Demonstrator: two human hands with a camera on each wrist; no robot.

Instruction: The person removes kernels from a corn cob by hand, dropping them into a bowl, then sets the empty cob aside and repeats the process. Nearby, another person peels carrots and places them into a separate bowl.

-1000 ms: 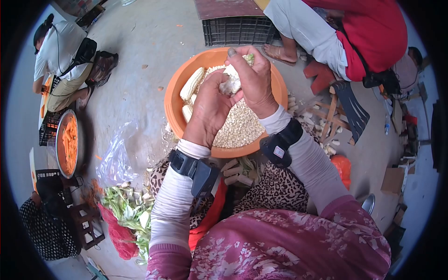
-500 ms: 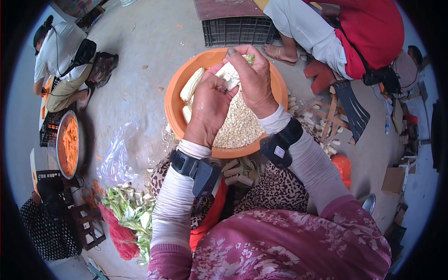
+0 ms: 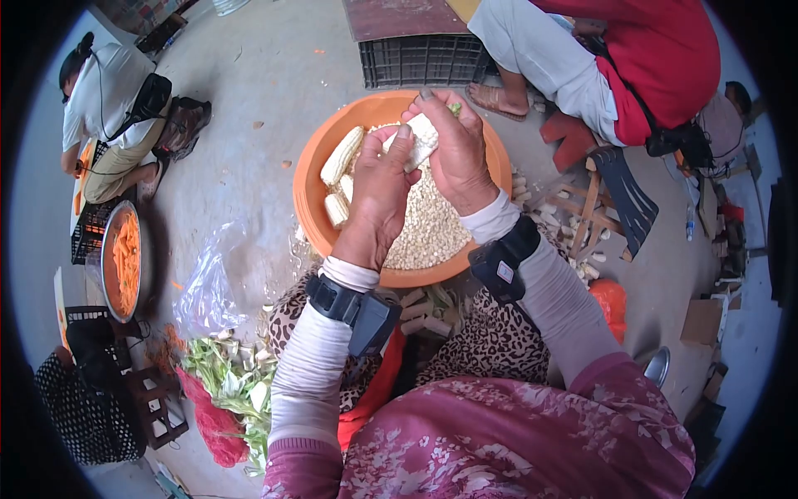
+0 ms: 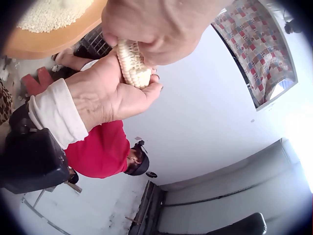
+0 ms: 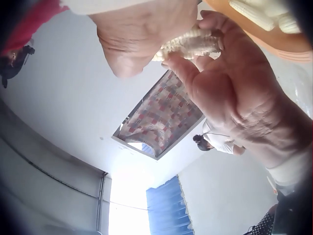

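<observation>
Both hands hold one pale corn cob (image 3: pixel 424 141) above an orange basin (image 3: pixel 309 187). My right hand (image 3: pixel 459 158) grips the cob, its thumb lying along the side. On the near end, the thumb and curled fingers of my left hand (image 3: pixel 380 190) press and pinch the kernels. The left wrist view shows the cob (image 4: pixel 131 61) with some rows of kernels in place and gaps between others. In the right wrist view, part of the cob (image 5: pixel 203 45) looks stripped. Loose kernels (image 3: pixel 428 224) fill the basin, and whole cobs (image 3: pixel 342 155) lie at its left side.
Husks (image 3: pixel 233 366) and a plastic bag (image 3: pixel 208 291) lie to the left. Bare cob pieces (image 3: pixel 420 312) are scattered below the basin. A black crate (image 3: pixel 424 60) stands beyond it. A person in red (image 3: pixel 657 66) sits at right; another person (image 3: pixel 112 83) works at far left.
My left thumb has shifted up against the cob while the left fingers moved over it. The right hand keeps its grip. The basin and hands sit slightly lower in the head view.
</observation>
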